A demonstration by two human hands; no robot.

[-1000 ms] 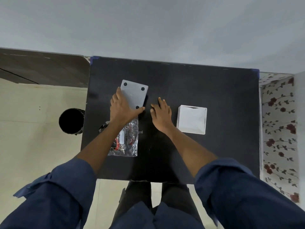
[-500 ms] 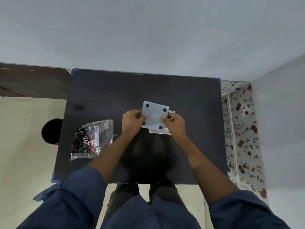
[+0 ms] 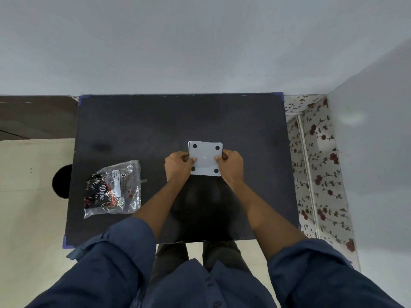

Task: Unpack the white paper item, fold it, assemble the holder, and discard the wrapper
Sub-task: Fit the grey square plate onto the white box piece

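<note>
A square grey holder plate [image 3: 205, 158] with a black dot at each corner lies flat over the white holder box, whose edge [image 3: 204, 142] just shows at the far side. My left hand [image 3: 177, 167] grips the plate's left edge and my right hand [image 3: 231, 166] grips its right edge, thumbs on top. The stack sits at the middle of the black table [image 3: 155, 125]. A crumpled clear plastic wrapper [image 3: 113, 189] with red and black print lies on the table's left part, apart from both hands. No white paper is visible.
A round black bin [image 3: 62, 181] stands on the pale floor just left of the table. A floral-patterned surface [image 3: 318, 174] runs along the right side, next to a grey wall. My dark trousers show below the table's near edge.
The grey plate was tilted between my hands above the white box; now it lies squared over the box. Earlier still, the plate lay at the table's left and the box stood apart.
</note>
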